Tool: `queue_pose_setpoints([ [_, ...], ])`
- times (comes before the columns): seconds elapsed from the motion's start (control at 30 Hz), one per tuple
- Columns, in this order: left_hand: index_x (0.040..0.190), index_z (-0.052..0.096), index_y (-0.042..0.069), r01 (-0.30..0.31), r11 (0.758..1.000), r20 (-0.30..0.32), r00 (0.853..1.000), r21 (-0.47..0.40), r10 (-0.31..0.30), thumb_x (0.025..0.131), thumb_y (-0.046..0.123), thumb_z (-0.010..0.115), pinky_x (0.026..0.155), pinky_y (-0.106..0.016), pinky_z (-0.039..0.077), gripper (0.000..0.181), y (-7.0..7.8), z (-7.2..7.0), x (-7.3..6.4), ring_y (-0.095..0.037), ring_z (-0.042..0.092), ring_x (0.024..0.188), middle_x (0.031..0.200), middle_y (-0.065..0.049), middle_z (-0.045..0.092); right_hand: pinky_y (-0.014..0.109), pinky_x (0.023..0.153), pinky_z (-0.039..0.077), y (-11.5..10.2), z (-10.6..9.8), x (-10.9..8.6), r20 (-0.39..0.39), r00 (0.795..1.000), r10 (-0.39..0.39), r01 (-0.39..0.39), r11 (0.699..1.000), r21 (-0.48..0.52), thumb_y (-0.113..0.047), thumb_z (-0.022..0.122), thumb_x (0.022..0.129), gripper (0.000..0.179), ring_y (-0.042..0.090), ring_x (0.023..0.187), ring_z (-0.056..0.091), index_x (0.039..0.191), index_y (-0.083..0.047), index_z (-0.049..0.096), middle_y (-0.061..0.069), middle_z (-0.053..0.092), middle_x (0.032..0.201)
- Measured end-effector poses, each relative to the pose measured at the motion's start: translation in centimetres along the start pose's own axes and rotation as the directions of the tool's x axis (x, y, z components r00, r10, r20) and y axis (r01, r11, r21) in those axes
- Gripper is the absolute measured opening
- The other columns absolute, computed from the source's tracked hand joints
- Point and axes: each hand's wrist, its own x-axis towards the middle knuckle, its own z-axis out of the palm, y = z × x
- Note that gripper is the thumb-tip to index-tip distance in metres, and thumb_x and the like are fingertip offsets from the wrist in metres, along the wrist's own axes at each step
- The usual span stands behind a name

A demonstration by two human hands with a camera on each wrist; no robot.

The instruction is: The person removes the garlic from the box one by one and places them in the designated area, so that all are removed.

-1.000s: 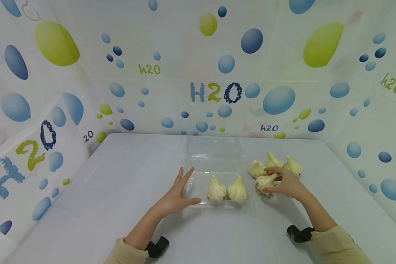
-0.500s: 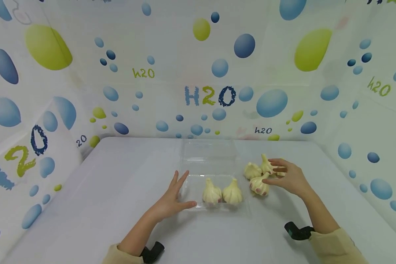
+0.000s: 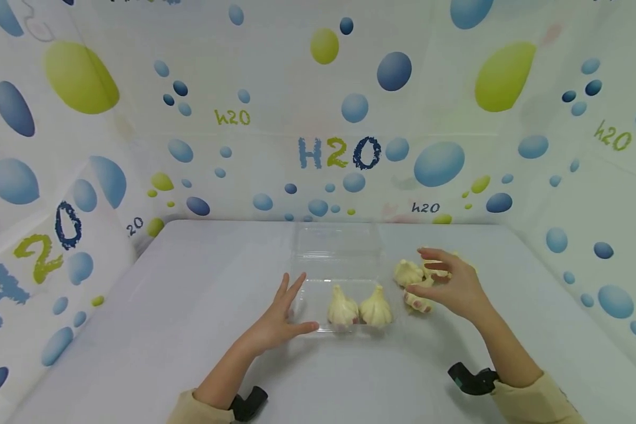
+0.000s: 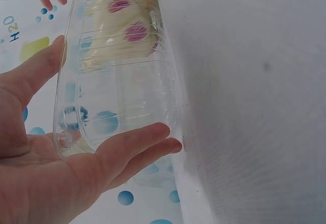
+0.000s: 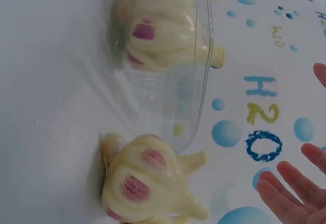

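A clear plastic clamshell box stands with its lid folded back. Two pale garlic bulbs, a left one and a right one, sit side by side in its right part. My left hand is at the box's left end, thumb and fingers spread around its corner; in the left wrist view the fingers lie along the clear wall. My right hand hovers over several loose garlic bulbs right of the box, its fingers apart and holding nothing. The front loose bulb shows purple patches and is partly hidden by that hand.
The white table meets a patterned cloth backdrop behind and at the sides. Another loose garlic bulb lies left of the right hand's fingers. Black wrist cameras, left and right, sit by the sleeves.
One second ago my right hand's fingers were around the front loose bulb; they came off it, moved right, then back left over the bulbs. The left hand stays at the box.
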Motion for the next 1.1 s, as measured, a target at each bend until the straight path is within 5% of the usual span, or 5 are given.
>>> queue_pose_setpoints([
  [0.57,0.148,0.015,0.026,0.01,1.0,-0.005,1.0,-0.003,-0.01,0.077,0.024,0.075,0.098,-0.063,0.022,0.093,-0.1,-0.1,0.2,-0.039,0.0,0.136,0.152,-0.013,-0.011,0.043,0.087,0.046,-1.8,4.3,0.5,0.123,0.992,-0.026,0.007,0.988,0.152,-0.025,0.083,0.066,0.066,0.031,0.109,0.053,0.125,-0.014,0.054,0.009,0.053,0.124],
  [1.1,0.148,0.016,0.025,0.006,1.0,-0.009,1.0,-0.001,-0.006,0.076,0.024,0.075,0.097,-0.063,0.023,0.092,0.0,0.0,0.3,-0.041,0.001,0.136,0.152,-0.014,-0.01,0.039,0.08,0.05,-3.6,7.4,0.9,0.18,0.983,-0.044,0.019,0.991,0.136,-0.031,0.081,0.068,0.064,0.028,0.103,0.057,0.124,-0.015,0.055,0.007,0.056,0.119],
])
